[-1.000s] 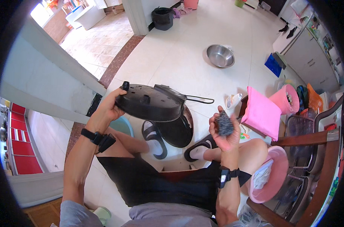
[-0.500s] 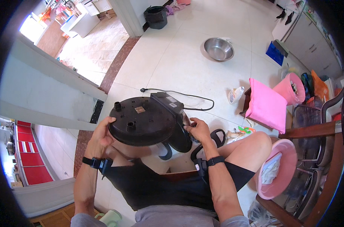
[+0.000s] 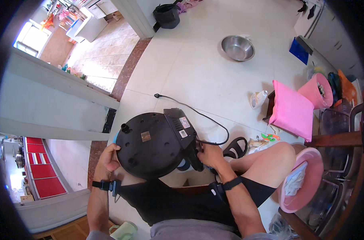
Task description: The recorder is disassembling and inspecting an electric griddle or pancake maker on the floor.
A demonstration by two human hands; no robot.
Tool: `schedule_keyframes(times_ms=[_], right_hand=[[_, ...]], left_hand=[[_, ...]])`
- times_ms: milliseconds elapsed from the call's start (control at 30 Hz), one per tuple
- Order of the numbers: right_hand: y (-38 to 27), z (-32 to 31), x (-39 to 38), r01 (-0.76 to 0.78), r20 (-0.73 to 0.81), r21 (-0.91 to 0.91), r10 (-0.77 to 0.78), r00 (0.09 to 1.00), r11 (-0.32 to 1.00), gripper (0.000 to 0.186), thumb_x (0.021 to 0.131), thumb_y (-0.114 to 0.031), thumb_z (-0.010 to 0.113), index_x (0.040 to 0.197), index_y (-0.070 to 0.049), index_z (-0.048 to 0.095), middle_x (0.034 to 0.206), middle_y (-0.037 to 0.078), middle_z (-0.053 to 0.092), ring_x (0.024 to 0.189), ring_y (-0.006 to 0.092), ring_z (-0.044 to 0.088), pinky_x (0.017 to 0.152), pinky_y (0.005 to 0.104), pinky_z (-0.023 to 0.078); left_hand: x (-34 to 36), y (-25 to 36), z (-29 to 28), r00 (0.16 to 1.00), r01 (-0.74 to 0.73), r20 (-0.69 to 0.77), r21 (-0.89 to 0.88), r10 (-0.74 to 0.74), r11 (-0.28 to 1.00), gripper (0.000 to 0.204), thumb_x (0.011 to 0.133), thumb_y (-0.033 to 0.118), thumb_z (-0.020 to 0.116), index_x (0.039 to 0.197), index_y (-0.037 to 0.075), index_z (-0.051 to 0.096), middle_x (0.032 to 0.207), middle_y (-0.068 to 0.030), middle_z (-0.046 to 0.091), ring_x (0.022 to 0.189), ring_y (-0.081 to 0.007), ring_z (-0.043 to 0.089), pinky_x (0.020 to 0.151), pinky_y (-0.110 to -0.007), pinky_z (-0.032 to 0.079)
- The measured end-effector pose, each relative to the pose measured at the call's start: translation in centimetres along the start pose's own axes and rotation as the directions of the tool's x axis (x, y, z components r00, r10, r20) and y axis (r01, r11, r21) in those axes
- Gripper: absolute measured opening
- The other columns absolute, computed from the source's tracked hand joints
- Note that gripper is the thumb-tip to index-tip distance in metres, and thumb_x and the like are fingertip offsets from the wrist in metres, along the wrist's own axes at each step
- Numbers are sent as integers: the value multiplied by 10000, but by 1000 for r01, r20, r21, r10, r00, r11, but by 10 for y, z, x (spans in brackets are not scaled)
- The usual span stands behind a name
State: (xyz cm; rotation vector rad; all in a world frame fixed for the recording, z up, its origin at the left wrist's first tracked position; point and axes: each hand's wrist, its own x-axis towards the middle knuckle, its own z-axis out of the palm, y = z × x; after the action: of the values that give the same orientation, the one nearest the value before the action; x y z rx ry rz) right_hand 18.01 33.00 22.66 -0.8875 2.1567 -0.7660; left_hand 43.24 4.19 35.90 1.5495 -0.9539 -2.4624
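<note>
My left hand [image 3: 112, 156] is closed on the left edge of a round black electric appliance [image 3: 148, 142], held over my lap with its footed underside facing up. A hinge housing with labels [image 3: 178, 128] is at its upper right, and a black cord runs from there to a plug [image 3: 157, 96]. My right hand [image 3: 208, 154] is closed at the appliance's right side, by the hinge and the lower hanging part; a dark scouring pad under it is mostly hidden.
A steel basin [image 3: 237, 53] stands on the floor ahead. A white bottle [image 3: 257, 100], pink-cushioned stool [image 3: 290, 110] and pink bin [image 3: 316, 86] are to the right. A pink basin with cloth [image 3: 312, 168] is beside my right leg, a doorway wall [image 3: 56, 102] to my left.
The appliance has turned underside-up and moved lower toward my lap. My right hand, which held the scouring pad palm-up apart from it, has moved left onto the appliance's hinge side.
</note>
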Motion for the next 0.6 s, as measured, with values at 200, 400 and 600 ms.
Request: schedule_keyframes(times_ms=[200, 400, 600], right_hand=[[-4, 5, -4, -28, 49, 13, 28, 998, 1000, 365, 773, -217, 602, 1097, -50, 588, 946, 236, 668, 931, 432, 636, 797, 488, 519], [-7, 4, -4, -14, 41, 32, 13, 999, 999, 340, 789, -248, 626, 1045, -25, 620, 964, 247, 675, 935, 437, 639, 810, 514, 520], [-17, -3, 1, -54, -26, 88, 57, 998, 995, 433, 805, -334, 666, 1110, -42, 567, 1006, 233, 643, 957, 433, 630, 813, 510, 517]], left_hand=[[23, 19, -26, 986, 161, -61, 161, -153, 974, 357, 733, 149, 567, 1044, 4, 666, 1083, -112, 706, 960, -261, 671, 843, -428, 539], [49, 15, -43, 975, 170, -167, 122, -149, 978, 310, 673, 111, 571, 957, 15, 650, 990, -111, 709, 885, -286, 676, 820, -418, 547], [40, 17, -13, 964, 179, -226, 161, -140, 971, 243, 629, 73, 568, 859, 44, 642, 887, -69, 700, 844, -267, 671, 813, -411, 548]])
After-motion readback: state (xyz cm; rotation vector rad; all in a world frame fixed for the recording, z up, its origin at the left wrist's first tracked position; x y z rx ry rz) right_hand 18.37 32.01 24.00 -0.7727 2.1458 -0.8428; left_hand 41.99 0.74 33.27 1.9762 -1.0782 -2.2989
